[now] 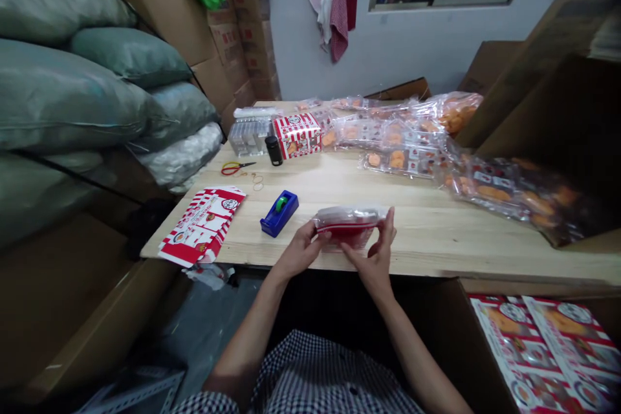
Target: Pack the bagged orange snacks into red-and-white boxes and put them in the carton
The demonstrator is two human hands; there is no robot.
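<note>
Between my two hands is a clear plastic package with a red lower part [347,231], at the table's front edge; its exact kind is hard to make out. My left hand [301,250] grips its left end, thumb toward me. My right hand [376,260] holds the right end, with the thumb against the near side and fingers along the outer edge. Left of the package sits a blue tape dispenser [280,213] with a green roll. Flat red-and-white printed cartons [204,223] lie in a stack farther left.
Scissors [237,168] with yellow-red handles and a black bottle [273,151] lie behind. A printed box [298,136] stands beside stacked clear plastic cases [250,132]. Clear packs of orange items [395,136] cover the back and right. An open carton [466,294] holds printed packs below right.
</note>
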